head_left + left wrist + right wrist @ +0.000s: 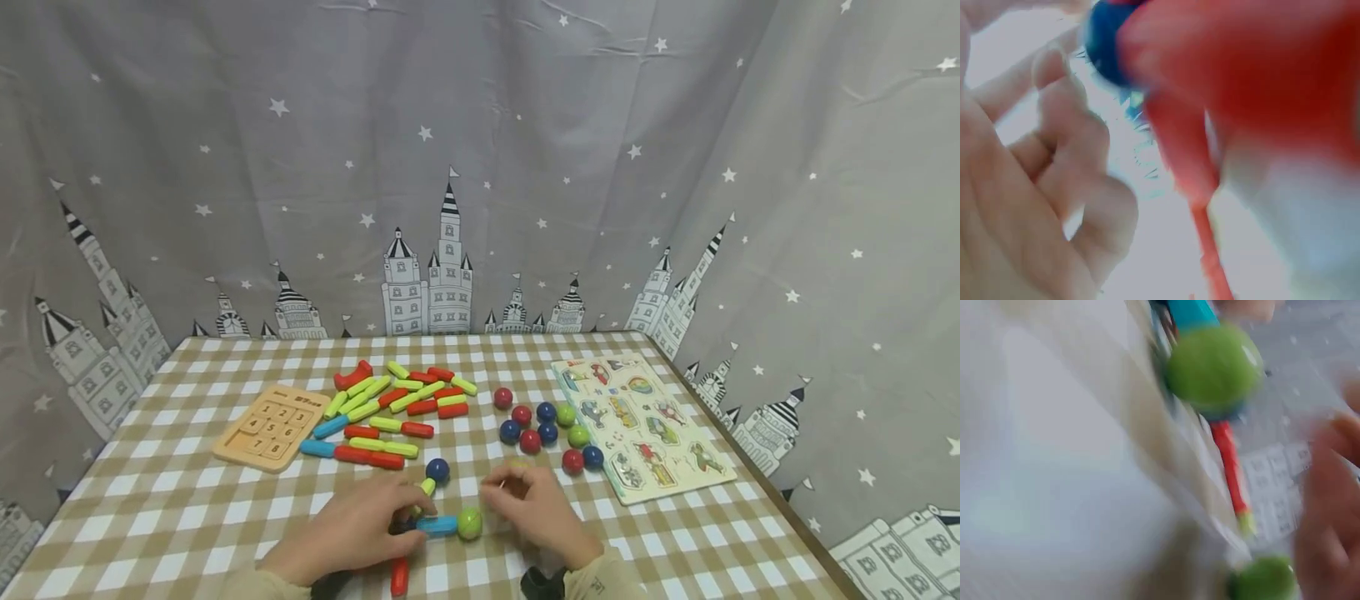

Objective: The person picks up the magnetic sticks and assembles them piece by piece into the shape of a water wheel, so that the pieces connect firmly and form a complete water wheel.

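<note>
Left hand (352,529) curled round the blue stick (437,525) tipped by a green ball (469,523) — right hand (532,512) just beside, fingers curled, grip unclear.

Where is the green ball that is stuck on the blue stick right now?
In the head view, the green ball sits low on the checked table, between both hands, at the blue stick's right end.

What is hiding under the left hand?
Under the left hand a blue stick pokes out to a green ball, and a red stick shows below it. The piece joining them is covered by the fingers.
</note>
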Demonstrator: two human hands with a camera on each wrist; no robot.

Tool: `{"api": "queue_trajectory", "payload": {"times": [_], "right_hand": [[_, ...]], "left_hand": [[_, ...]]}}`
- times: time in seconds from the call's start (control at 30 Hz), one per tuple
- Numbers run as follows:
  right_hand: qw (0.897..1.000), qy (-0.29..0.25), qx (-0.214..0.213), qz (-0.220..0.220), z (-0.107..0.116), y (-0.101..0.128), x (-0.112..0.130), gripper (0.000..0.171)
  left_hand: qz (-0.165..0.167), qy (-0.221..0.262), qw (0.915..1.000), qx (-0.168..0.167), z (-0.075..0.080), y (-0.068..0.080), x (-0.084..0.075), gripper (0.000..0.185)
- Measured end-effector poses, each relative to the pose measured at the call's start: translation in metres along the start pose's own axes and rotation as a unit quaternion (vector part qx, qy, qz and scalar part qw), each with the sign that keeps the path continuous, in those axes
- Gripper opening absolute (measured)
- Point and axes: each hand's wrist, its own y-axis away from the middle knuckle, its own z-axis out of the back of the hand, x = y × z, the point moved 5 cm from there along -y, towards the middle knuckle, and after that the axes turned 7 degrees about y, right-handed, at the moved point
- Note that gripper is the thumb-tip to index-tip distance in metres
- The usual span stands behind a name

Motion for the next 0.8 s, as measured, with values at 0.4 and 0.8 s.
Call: {"api": "queue_trajectory", "payload": {"times": [0.4, 0.8], "right_hand": [[0.987, 0.140, -0.038, -0.069, 0.030, -0.004, -0.033, 0.025], [0.988, 0.136, -0.034, -0.068, 0.028, -0.006, -0.032, 0.026]], "left_hand": [[-0.058, -0.067, 0.9939, 0.066, 0.001, 0.014, -0.006, 0.041], [-0.055, -0.054, 0.9968, 0.020, -0.004, 0.009, -0.001, 0.020]]}}
